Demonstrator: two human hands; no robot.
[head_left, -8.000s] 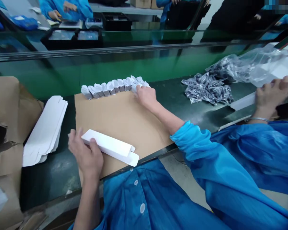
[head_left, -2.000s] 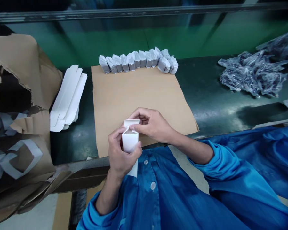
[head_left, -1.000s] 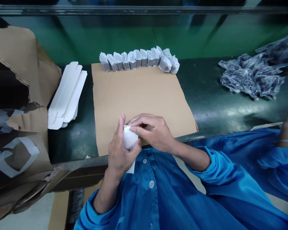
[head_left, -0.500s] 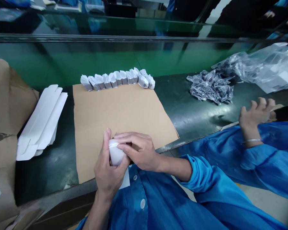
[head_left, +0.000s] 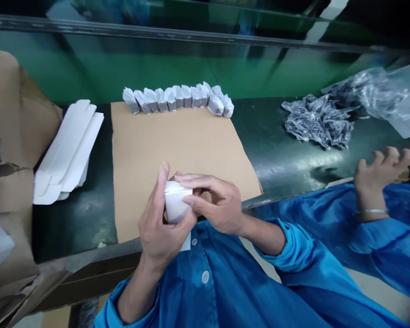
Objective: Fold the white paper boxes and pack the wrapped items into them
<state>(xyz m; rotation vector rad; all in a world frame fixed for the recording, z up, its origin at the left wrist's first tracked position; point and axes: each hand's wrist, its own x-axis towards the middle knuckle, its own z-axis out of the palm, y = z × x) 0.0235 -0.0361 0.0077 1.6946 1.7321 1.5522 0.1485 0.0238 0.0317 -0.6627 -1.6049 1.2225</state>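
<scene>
A small white cardboard box (head_left: pixel 176 206) is between my two hands, its closed-looking end turned up toward me, above the near edge of the brown cardboard sheet (head_left: pixel 164 150). My left hand (head_left: pixel 164 223) is wrapped round the box from the left, thumb across its near side. From the right, my right hand (head_left: pixel 218 200) grips the box's upper end, fingers over the far edge and thumb on the near face. The box's lower part is mostly hidden by the left hand. Several small white wrapped packets (head_left: pixel 177 98) stand in a row along the sheet's far edge.
Flat white unfolded boxes (head_left: pixel 66 157) lie stacked at the left, beside a large brown carton (head_left: pixel 10 182). To the right are a heap of dark items in clear plastic (head_left: pixel 319 120) and a clear bag (head_left: pixel 379 91). A co-worker's hand (head_left: pixel 379 177) is at the far right.
The camera view has tilted down and shifted left a little. Both hands still hold the box, and the right thumb and fingers have shifted slightly at its top end.
</scene>
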